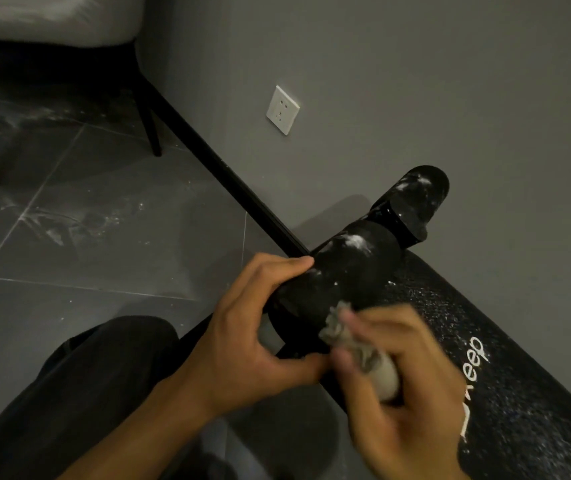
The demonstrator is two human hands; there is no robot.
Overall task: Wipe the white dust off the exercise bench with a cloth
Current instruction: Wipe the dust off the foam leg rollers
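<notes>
The black exercise bench (506, 368) runs from the lower right toward the wall, its pad speckled with white dust and printed with white lettering. At its end sits a black foam roller (343, 271) with white smears, and a second dusty roller (415, 199) lies behind it. My left hand (253, 327) grips the near end of the front roller, fingers over the top and thumb below. My right hand (405, 386), blurred, holds a crumpled grey cloth (357, 348) pressed against the roller's lower side.
A grey wall with a white socket (282, 109) stands behind the bench, with a black skirting strip (221, 168) at its foot. A chair with black legs (149, 126) stands at the upper left. The dark tiled floor (104, 237) carries white dust streaks. My dark-trousered leg (79, 393) is at the lower left.
</notes>
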